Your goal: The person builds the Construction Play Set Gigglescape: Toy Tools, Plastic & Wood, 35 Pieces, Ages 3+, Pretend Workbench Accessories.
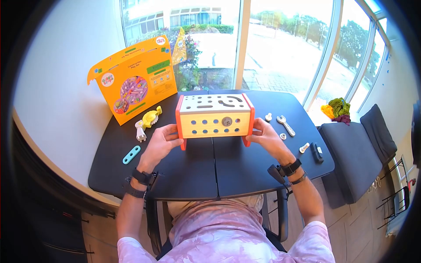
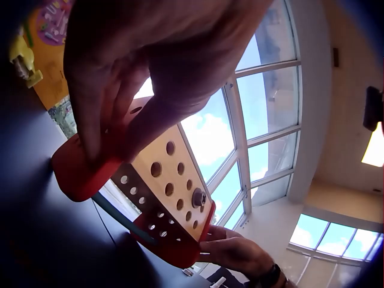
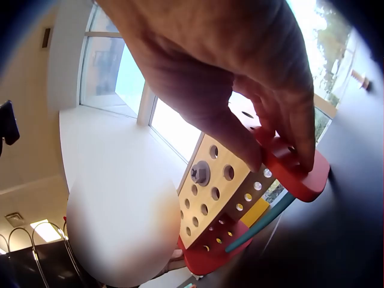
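A toy workbench (image 1: 199, 127) with a pale top, wooden front full of round holes and red end panels stands before me on the table, legs down. My left hand (image 1: 160, 142) grips its left end panel, thumb in front. The right hand (image 1: 269, 138) likewise grips the right end panel (image 3: 300, 180). A grey screw head (image 1: 226, 122) sits in a hole in the front's upper row, and shows in the left wrist view too as a grey screw (image 2: 199, 197). Beneath the workbench, a teal bar (image 3: 270, 219) runs between the red ends.
An orange box (image 1: 140, 83) stands at the back left. Near it lie a yellow toy piece (image 1: 151, 117), a white piece (image 1: 140, 131) and a teal strip with holes (image 1: 131, 154). To the right are a white wrench (image 1: 286, 126), white bolts (image 1: 304, 147) and a small black case (image 1: 316, 152).
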Demonstrator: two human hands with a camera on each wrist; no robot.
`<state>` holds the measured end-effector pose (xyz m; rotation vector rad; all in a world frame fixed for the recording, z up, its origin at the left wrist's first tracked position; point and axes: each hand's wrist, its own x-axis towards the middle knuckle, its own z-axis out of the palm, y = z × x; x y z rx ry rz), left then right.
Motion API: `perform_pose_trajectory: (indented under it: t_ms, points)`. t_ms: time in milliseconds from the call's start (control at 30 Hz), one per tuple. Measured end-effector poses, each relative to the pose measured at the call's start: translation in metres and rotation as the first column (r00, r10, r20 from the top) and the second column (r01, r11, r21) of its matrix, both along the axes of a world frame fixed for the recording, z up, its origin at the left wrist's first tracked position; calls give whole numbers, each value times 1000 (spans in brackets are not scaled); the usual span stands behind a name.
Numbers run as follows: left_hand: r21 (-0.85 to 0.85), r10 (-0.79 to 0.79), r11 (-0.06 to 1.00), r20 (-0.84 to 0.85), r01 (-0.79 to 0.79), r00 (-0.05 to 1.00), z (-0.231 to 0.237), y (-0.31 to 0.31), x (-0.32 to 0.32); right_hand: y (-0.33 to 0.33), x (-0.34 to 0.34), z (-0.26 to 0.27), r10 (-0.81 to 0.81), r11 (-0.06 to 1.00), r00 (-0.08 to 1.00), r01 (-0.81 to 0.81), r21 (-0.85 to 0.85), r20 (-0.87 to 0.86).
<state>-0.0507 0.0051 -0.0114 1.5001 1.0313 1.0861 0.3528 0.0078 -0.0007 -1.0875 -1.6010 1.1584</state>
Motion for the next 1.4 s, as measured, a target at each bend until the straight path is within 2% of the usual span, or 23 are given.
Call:
perform_pose_trajectory:
  t_ms: [133, 333, 533, 767, 867, 967, 1067, 1400]
  points:
    - [21, 49, 999, -103, -47, 993, -5, -3, 7, 9, 0, -17, -36, 999, 999, 34, 34, 38]
    - [-7, 45, 999, -80, -46, 996, -10, -1, 9, 19, -1, -26, -90, 994, 991, 83, 78, 98]
    - [37, 73, 997, -137, -68, 988, -17, 12, 10, 26, -7, -24, -141, 986, 980, 127, 104, 140]
    - [42, 81, 996, -112, -77, 990, -21, 16, 11, 29, -7, -27, -139, 985, 981, 123, 124, 137]
    - [55, 86, 995, -107, -80, 991, -22, 16, 11, 28, -6, -23, -115, 992, 983, 107, 60, 145]
    - [56, 84, 995, -101, -79, 991, -23, 16, 11, 27, -9, -26, -154, 979, 978, 132, 154, 143]
    - [62, 88, 995, -92, -82, 992, -24, 16, 11, 27, -9, -28, -157, 975, 975, 128, 179, 159]
    - [65, 79, 995, -65, -74, 995, -27, 17, 10, 27, -8, -29, -139, 981, 975, 112, 161, 171]
